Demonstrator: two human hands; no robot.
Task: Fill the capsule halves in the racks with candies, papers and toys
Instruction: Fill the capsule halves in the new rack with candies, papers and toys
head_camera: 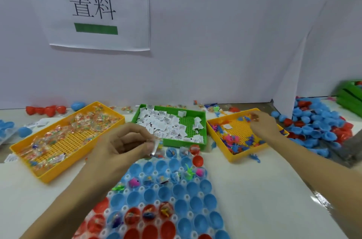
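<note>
A white rack (188, 196) of blue and red capsule halves lies in front of me; some halves hold candies or small toys. My left hand (127, 141) hovers over the rack's far end, fingers pinched on a clear-wrapped candy (156, 145). My right hand (263, 124) reaches into the yellow toy tray (231, 152) at the right, fingers closed around small toys at its far corner. A yellow candy tray (49, 172) sits at the left. Between the two yellow trays a green tray (203, 121) holds folded white papers.
Loose blue and red capsule halves (317, 127) are piled at the right, with a few more at the far left (45, 110). Green crates (350, 96) stand at the far right. A white wall with a paper sign (96, 7) closes the back.
</note>
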